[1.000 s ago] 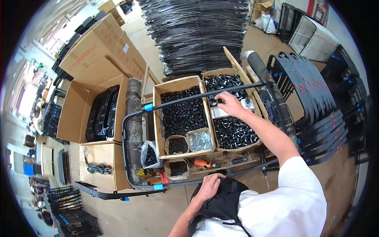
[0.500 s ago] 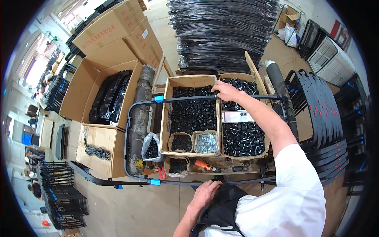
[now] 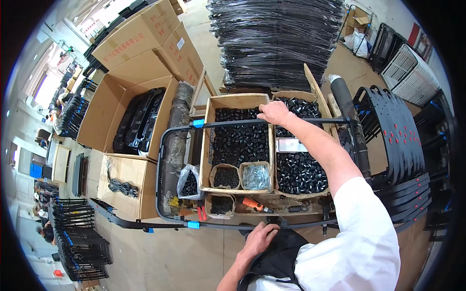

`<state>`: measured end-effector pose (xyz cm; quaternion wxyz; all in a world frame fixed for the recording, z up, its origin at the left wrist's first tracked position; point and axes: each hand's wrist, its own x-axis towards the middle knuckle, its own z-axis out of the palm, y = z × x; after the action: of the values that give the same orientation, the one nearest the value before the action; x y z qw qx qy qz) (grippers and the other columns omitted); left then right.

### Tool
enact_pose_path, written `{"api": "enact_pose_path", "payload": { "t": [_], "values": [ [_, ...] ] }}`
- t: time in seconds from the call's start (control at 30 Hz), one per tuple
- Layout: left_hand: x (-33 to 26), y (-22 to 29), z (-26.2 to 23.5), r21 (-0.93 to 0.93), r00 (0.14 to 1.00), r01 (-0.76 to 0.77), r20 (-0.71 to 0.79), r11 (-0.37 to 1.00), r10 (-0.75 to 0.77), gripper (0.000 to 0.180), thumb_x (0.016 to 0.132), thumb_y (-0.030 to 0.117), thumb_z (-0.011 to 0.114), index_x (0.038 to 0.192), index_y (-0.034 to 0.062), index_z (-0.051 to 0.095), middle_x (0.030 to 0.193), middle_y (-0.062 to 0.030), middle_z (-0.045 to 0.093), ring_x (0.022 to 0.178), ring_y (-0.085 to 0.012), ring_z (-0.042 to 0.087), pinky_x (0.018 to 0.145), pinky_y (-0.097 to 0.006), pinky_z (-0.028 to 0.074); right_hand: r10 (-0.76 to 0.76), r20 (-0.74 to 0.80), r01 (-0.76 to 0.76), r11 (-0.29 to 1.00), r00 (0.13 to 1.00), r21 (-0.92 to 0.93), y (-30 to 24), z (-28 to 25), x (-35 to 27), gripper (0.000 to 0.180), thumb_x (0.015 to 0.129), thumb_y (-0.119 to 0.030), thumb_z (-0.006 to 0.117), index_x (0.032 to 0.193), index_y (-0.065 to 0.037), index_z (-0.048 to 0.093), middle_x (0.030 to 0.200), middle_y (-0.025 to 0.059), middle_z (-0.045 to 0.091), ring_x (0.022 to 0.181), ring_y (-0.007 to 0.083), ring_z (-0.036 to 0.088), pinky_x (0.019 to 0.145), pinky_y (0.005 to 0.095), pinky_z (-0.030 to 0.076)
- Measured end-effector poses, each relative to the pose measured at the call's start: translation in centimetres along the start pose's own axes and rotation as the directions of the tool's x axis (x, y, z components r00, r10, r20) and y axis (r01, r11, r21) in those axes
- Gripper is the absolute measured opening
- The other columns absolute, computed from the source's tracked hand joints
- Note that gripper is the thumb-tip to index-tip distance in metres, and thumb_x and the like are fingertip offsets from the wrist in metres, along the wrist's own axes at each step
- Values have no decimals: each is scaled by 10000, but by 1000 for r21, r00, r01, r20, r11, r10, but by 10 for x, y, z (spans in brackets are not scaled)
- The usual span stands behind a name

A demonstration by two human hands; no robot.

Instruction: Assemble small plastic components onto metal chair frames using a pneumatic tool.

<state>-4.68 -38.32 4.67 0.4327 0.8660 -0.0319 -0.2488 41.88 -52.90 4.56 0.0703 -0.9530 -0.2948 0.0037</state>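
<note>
1. The black metal frame (image 3: 252,123), a thin tube bent into a rounded rectangle with blue clips on it, lay across the top of the open boxes on the cart, its far bar over the boxes and its near bar close to the person's waist
2. The right hand (image 3: 274,112) was curled over the far bar, knuckles up, gripping the tube just where two boxes met
3. The left hand (image 3: 260,239) lay on the near bar by the body, fingers spread and bent; whether it was truly clamped round the tube or only resting on it could not be told
4. The frame looked stiff and light for its span, smooth-painted and so a little slippery; being wide and springy at the corners, it would likely handle best held on opposite long bars, as it was here, away from the blue clips
5. Under it, the left cardboard box (image 3: 236,140) and the right cardboard box (image 3: 297,169) were both full of small black plastic caps
6. Smaller tubs stood at the near end: one of black bits (image 3: 226,177), one of silver screws (image 3: 256,176), and a clear bag (image 3: 189,182) of black parts just beside
7. An orange tool (image 3: 253,203) lay on the cart's near shelf
8. Further out stood a wrapped stack of black frames (image 3: 274,41) and a large open carton (image 3: 138,119) holding black panels
</note>
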Motion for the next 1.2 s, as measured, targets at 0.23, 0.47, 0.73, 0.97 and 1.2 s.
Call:
{"api": "enact_pose_path", "payload": {
  "t": [0.23,0.47,0.73,0.97,1.2],
  "values": [
    [-9,-8,8,-278,986,67,-131,958,-107,382,978,148,739,1348,106,652,1153,-170,617,985,-304,637,901,-415,545,76,20,-75,997,997,-35,-14,5,7,467,1003,-495,644,972,-56,799,964,203,789,972,390,768,869,505,603],
    [-14,-4,-4,-263,999,26,-38,965,-38,371,1034,123,629,1404,125,632,1215,-146,645,1068,-276,648,961,-384,538,99,208,-102,995,973,1,11,-8,7,386,923,-361,716,955,15,800,995,268,772,1005,425,756,910,496,599],
    [-6,-11,6,-150,999,-30,-36,988,25,358,1079,238,577,1430,187,627,1199,-171,700,1117,-361,692,992,-431,557,103,209,-93,994,972,-57,-2,-22,3,438,888,-375,741,1064,26,765,1044,276,756,1075,438,722,968,521,571],
    [-3,-8,14,-200,946,-202,-295,959,137,363,1052,239,640,1402,142,640,1041,-113,691,1010,-328,699,904,-433,568,-13,36,10,996,999,92,5,-7,5,450,923,-450,721,1158,-73,789,1094,214,783,1088,402,739,1006,516,558],
    [-10,-17,5,-320,990,82,-84,944,-114,381,1017,201,684,1394,156,652,1040,-146,697,997,-329,710,917,-408,564,-7,135,7,1000,991,5,-2,-9,7,452,988,-501,647,1096,-87,796,1027,212,784,1045,417,738,946,532,564]
  ]
}}
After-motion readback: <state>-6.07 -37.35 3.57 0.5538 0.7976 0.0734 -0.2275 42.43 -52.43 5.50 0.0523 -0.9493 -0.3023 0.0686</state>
